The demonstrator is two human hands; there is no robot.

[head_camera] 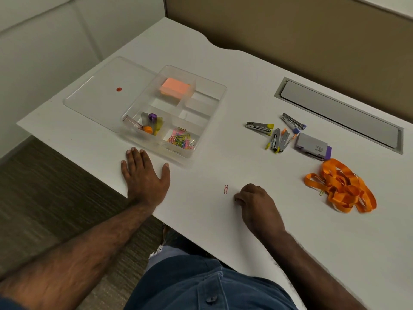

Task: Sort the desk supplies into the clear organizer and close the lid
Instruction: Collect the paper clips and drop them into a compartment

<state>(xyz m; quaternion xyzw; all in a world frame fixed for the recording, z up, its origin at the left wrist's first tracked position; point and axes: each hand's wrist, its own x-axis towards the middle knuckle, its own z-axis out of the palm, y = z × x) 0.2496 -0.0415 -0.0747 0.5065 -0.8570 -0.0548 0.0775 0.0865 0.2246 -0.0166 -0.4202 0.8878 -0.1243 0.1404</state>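
Note:
The clear organizer (220, 89) sits on the white desk with its lid (98, 95) lying flat to its left. Inside are orange sticky notes (175, 87), coloured paper clips (181, 138) and small coloured pieces (150, 124). My left hand (144, 173) rests flat on the desk just in front of the organizer, fingers spread. My right hand (254, 203) lies curled on the desk, fingertips pinched together; whether it holds something small I cannot tell. A red paper clip (226, 189) lies just left of it.
To the right lie several staple removers (276, 135), a grey and purple box (312, 146) and a tangle of orange bands (342, 186). A grey cable hatch (339, 114) is set in the desk's far right. A small red dot (119, 89) marks the lid.

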